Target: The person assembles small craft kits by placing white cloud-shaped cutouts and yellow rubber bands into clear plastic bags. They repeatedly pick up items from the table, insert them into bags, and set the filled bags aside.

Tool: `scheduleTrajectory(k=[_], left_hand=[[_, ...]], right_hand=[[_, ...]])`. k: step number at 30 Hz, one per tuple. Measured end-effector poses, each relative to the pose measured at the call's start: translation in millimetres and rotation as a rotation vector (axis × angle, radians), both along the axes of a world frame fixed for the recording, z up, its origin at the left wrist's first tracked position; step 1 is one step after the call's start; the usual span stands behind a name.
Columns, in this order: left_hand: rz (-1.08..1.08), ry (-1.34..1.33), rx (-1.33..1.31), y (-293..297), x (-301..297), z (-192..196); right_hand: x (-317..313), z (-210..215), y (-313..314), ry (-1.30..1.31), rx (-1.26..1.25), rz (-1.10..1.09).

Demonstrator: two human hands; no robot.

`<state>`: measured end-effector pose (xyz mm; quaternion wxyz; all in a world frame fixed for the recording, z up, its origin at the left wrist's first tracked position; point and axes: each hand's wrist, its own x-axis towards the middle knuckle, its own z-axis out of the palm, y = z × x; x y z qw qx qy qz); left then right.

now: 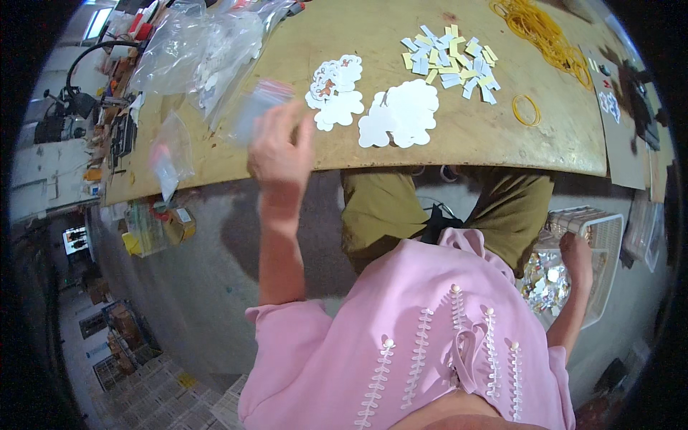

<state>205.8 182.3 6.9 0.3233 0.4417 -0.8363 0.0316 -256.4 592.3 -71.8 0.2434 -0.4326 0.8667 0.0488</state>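
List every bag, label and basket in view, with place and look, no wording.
Small clear bag: blurred, at the left hand.
Clear bags: heaped, table's far left.
White and yellow label strips: loose pile, far centre.
White mesh basket: floor, by the right hand.

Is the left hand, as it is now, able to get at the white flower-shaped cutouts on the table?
Probably yes. The left hand is raised at the table edge holding a small clear bag, and the white cutouts lie just to its right with nothing between. The bag occupies its fingers, though.
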Motion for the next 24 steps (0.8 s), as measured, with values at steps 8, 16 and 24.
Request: scheduleTrajectory(k=[8,16,24], left_hand=[[0.098,-0.091,-0.007,-46,50,-30],[0.084,0.359,0.051,-28,45,-23],[-0.617,0.076,-0.114,49,-23,-11]], right_hand=[[61,18,-59,-0.064,-0.146,0.033],[136,67,-162,-0.504,-0.573,0.245],[194,88,-236,-1.488,-0.518,-0.164]])
